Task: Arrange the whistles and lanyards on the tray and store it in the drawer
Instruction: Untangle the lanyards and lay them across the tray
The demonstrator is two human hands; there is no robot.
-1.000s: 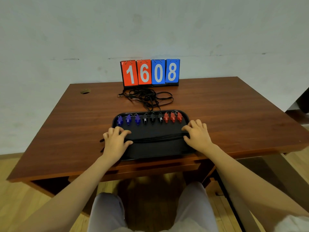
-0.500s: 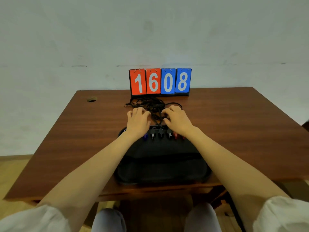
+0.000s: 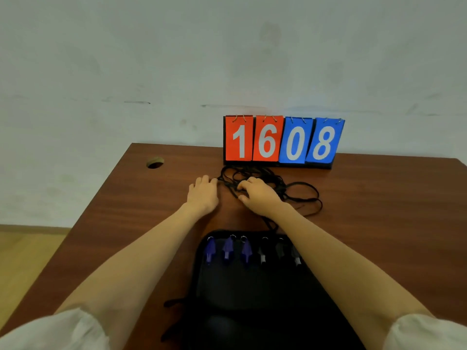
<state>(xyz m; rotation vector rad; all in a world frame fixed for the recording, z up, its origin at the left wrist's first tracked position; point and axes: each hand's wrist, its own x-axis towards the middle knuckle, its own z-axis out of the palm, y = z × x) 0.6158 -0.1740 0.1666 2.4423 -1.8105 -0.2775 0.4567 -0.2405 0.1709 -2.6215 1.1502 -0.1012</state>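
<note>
A black tray [image 3: 255,294] lies near the table's front edge. Along its far side stand three blue whistles [image 3: 228,249] and black whistles [image 3: 279,249]; my right forearm hides anything further right in that row. A tangle of black lanyards [image 3: 298,195] lies beyond the tray, in front of the scoreboard. My right hand [image 3: 257,197] lies on the tangle with its fingers curled into the cords. Left of the tangle, my left hand [image 3: 203,194] rests flat on the table, its fingertips at the edge of the cords.
A flip scoreboard [image 3: 281,140] reading 1608 stands at the back of the brown wooden table [image 3: 379,223], against the wall. A round cable hole [image 3: 155,162] is at the table's back left. A loose black cord end [image 3: 174,303] pokes out at the tray's left.
Both hands left the tray's near part and reached past the whistles to the lanyard tangle. The right hand's fingers have curled into the cords. The camera has leaned forward over the table.
</note>
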